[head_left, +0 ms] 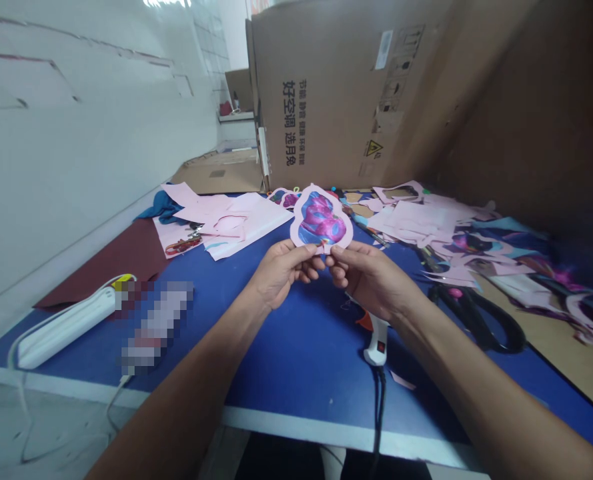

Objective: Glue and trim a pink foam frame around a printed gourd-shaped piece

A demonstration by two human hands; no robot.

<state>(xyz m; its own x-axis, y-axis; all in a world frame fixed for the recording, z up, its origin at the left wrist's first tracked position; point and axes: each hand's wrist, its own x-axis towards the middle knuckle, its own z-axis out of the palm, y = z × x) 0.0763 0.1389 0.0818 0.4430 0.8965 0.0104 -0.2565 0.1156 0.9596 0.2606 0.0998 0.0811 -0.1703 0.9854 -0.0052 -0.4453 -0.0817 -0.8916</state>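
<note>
A pink-backed paper cutout [321, 220] with a blue and magenta print and a lobed outline stands up in front of me. My left hand [281, 273] and my right hand [371, 280] pinch its lower edge between thumbs and fingers, knuckles almost touching. Below my right hand, a white hot glue gun [376, 340] with a black cord lies on the blue table top [296, 360]. Black-handled scissors [476, 320] rest to the right of that hand, partly on paper scraps.
Pink paper offcuts [426, 227] and printed scraps cover the far right of the table, with pink sheets [236, 223] at the far left. A white power strip [66, 327] and a pixelated object [156, 323] lie left. A large cardboard box [341, 93] stands behind.
</note>
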